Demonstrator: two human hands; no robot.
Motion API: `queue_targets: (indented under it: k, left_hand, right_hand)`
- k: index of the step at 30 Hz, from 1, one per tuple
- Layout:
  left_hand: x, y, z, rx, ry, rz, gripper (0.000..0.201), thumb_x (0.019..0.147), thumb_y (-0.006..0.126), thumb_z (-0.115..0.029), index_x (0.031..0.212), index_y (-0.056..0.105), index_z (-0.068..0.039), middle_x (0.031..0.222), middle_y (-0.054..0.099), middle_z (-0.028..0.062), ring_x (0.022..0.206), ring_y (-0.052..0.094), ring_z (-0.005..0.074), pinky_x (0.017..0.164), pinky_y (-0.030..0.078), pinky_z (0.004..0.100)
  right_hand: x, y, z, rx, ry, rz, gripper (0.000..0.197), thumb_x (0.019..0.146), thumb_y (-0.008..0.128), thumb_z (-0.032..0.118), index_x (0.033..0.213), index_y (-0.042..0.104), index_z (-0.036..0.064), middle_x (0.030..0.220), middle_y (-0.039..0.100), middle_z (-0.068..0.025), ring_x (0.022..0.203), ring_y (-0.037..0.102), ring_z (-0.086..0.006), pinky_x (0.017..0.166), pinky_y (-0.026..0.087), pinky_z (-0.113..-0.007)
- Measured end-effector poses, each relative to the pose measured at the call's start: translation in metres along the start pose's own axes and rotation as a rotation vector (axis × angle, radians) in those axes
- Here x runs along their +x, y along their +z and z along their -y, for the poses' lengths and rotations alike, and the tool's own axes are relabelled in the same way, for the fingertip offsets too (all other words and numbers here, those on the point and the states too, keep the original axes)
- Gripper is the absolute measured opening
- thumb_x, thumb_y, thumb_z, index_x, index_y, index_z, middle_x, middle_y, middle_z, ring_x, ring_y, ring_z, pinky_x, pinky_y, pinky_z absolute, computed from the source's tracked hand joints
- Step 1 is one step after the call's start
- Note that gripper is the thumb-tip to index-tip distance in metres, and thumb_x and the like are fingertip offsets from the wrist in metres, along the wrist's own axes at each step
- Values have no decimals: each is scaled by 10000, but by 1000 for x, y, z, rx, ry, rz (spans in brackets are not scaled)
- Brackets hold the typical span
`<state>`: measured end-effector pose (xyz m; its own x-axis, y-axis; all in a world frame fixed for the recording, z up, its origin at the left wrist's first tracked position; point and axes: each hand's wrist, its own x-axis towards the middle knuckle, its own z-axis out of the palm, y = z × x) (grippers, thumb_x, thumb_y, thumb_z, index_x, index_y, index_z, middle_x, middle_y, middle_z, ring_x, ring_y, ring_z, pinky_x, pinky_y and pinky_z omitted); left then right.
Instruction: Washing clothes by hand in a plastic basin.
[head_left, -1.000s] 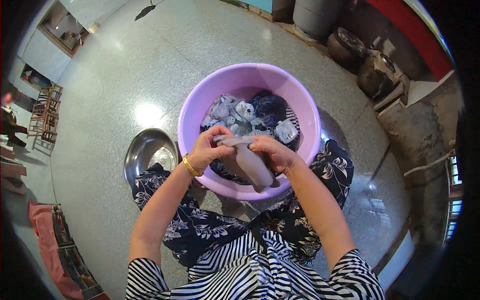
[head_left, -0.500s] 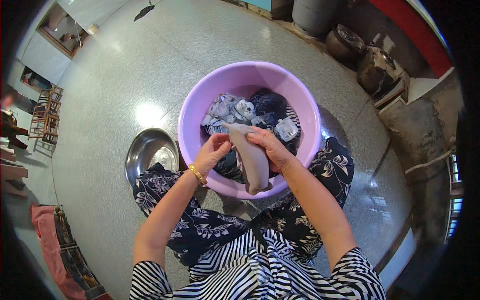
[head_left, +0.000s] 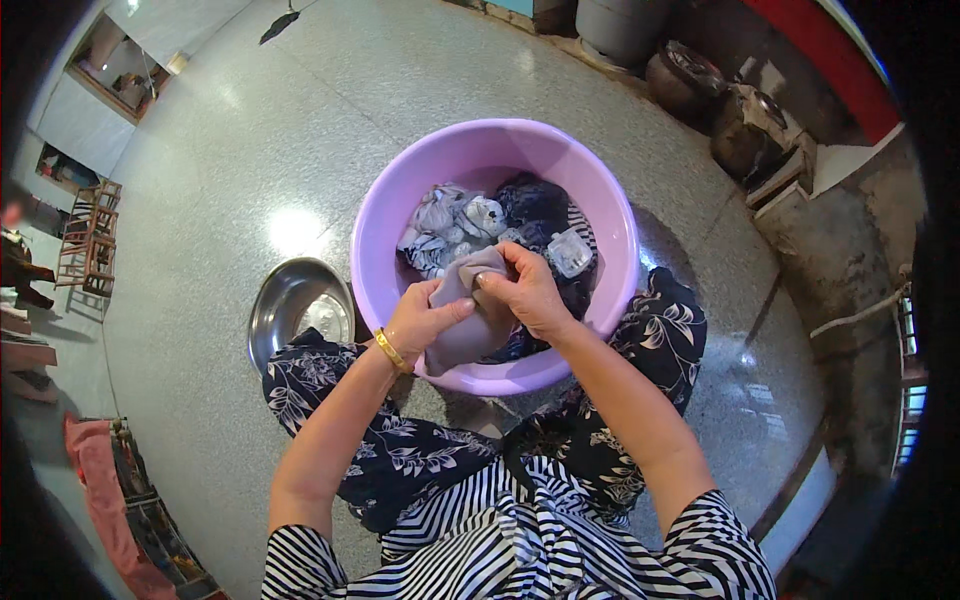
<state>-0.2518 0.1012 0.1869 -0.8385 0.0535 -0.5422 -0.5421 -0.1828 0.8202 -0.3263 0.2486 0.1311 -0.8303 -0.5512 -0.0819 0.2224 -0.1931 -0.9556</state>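
Note:
Both of my hands pinch a limp, sock-like grey-beige cloth (head_left: 465,335) over the front part of a wide purple tub (head_left: 385,200). On its left side, my left hand (head_left: 422,318) grips the cloth with the thumb on top. My right hand (head_left: 535,295) has its upper end bunched between thumb and fingers. Behind the hands, wet clothes (head_left: 445,215) in white and grey lie in the tub beside a dark garment (head_left: 533,205). A small clear plastic box (head_left: 570,254) rests on the clothes just past my right hand.
A shiny steel basin (head_left: 275,300) stands on the floor left of the tub, by my knee. Wooden chairs (head_left: 88,235) are at the far left. Dark round pots (head_left: 683,80) and a grey container (head_left: 620,28) line the wall at the back right.
The cloth hung long and stretched out before; now its top is folded and bunched between my hands. My left hand has taken hold of its left side.

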Motion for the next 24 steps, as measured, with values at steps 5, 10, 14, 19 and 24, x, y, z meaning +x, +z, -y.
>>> queue_targets:
  k: [5,10,14,19,24]
  left_hand:
    - [-12,16,21,264,109,-40,353,775,622,-165,1062,517,11,924,590,69,802,576,140,727,465,269]
    - [-13,5,10,-115,-7,-81,265,812,585,-183,1005,541,-5,878,589,48,757,566,105,664,463,237]
    - [-8,1,0,-114,-66,-106,306,816,586,-216,1033,537,-5,897,589,53,767,565,105,673,465,237]
    - [-4,6,-17,-21,-10,17,324,813,587,-217,1050,532,-2,901,592,65,770,571,114,686,474,245]
    - [-6,7,-60,-145,-31,19,296,812,579,-188,1033,531,3,881,598,79,765,592,148,685,488,262]
  right_hand:
    - [6,-3,-28,-218,27,-332,168,768,538,147,668,549,12,561,490,-2,526,428,-72,465,349,-243]
    - [7,-3,-3,85,268,-37,188,814,544,201,750,578,28,673,555,-17,603,477,-80,529,377,-223]
    - [4,-7,8,337,394,176,171,795,584,186,845,602,23,739,579,-7,683,511,-70,600,409,-211]
    - [10,-12,-6,200,271,108,234,835,544,247,881,601,25,766,595,-12,697,526,-76,646,417,-221]
    - [16,-23,-5,534,276,331,397,858,476,367,1059,528,29,1000,549,-45,890,489,-103,769,392,-260]
